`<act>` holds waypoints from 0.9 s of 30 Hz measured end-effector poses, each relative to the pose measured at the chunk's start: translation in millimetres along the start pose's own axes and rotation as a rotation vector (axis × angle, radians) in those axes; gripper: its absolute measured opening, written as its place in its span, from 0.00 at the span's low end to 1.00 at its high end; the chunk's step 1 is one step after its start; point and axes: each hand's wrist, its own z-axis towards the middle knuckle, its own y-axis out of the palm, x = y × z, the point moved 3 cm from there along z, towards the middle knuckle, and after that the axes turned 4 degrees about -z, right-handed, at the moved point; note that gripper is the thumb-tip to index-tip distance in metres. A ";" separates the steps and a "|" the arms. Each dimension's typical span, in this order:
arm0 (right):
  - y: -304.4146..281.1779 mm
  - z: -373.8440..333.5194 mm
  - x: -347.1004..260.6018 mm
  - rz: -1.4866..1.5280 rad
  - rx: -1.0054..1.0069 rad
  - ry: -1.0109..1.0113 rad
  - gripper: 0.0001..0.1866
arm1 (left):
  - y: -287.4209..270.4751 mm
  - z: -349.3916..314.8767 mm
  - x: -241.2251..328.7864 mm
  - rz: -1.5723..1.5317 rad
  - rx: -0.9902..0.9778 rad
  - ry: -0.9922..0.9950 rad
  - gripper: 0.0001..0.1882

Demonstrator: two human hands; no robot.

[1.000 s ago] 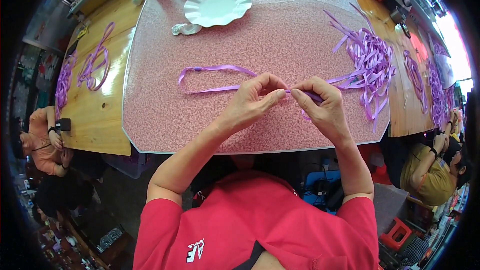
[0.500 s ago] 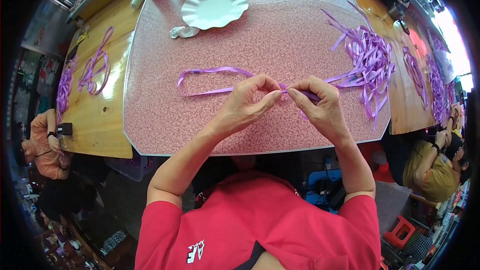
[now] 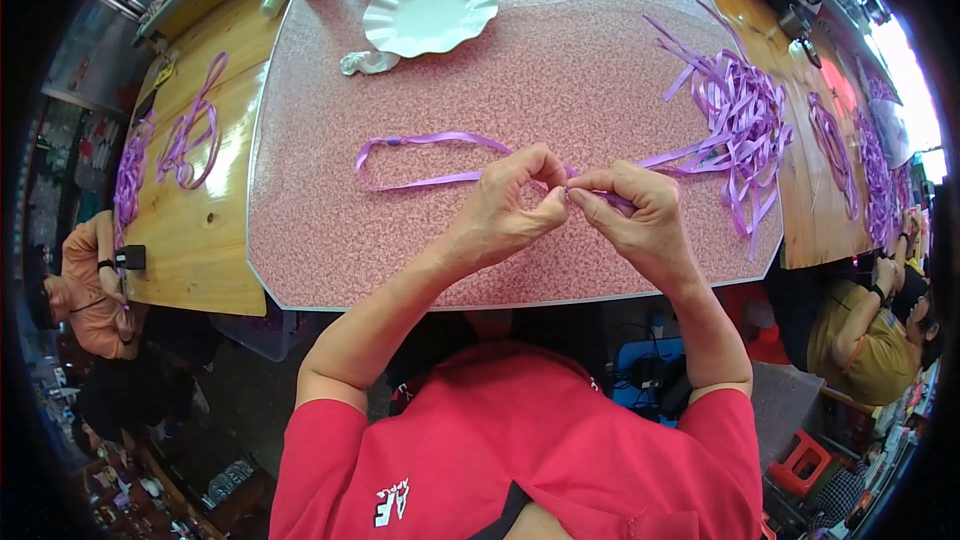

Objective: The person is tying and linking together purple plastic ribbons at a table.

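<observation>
A purple ribbon [image 3: 430,138] runs in a long loop over the pink speckled table, with a darker band near its far left end. My left hand [image 3: 510,202] pinches it between thumb and forefinger. Close against those fingertips, my right hand [image 3: 632,208] also pinches ribbon, and a darker purple length passes under its fingers. Exactly how the ribbon is joined or folded between the fingertips is hidden. Right of my right hand, a strand leads to a tangled heap of purple ribbons [image 3: 740,105].
A white scalloped plate [image 3: 430,12] stands at the back beside a crumpled clear wrapper [image 3: 368,63]. More purple ribbons [image 3: 190,140] lie on the wooden table at left. One person [image 3: 95,290] sits at the left, another [image 3: 865,340] at the right.
My fingertips have shifted slightly, with the right forefinger now stretched further over toward the left fingertips. Both hands stay pinched on the ribbon; the loop barely moves.
</observation>
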 end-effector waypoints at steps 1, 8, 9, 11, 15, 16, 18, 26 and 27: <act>0.1 0.2 -1.1 0.000 0.000 0.000 0.07 | -0.2 0.7 1.4 0.001 0.021 0.010 0.07; -0.8 -1.0 3.8 0.089 0.023 0.076 0.07 | 4.5 -2.3 6.7 -0.054 0.101 0.120 0.13; -0.8 -2.4 7.7 0.156 0.020 0.128 0.07 | 5.3 -2.2 14.6 0.124 0.106 0.237 0.15; 1.7 -6.1 14.8 0.254 -0.031 0.192 0.08 | 6.1 -1.2 20.3 0.297 0.098 0.362 0.18; 2.4 -3.6 14.7 0.435 -0.268 0.448 0.12 | 2.5 -3.0 22.8 0.696 0.020 0.618 0.23; 1.7 -4.0 17.9 0.431 -0.242 0.457 0.12 | 1.0 -3.6 22.8 0.726 0.023 0.633 0.22; 8.5 -5.5 20.6 0.558 -0.323 0.427 0.14 | -6.5 -7.2 22.1 0.750 -0.038 0.637 0.20; 12.5 -10.2 0.2 0.104 -0.122 -0.056 0.08 | -25.2 -16.3 28.0 0.804 -0.186 0.631 0.09; 13.8 -12.0 0.2 0.117 -0.134 -0.111 0.07 | -27.9 -20.0 30.2 0.761 -0.247 0.594 0.08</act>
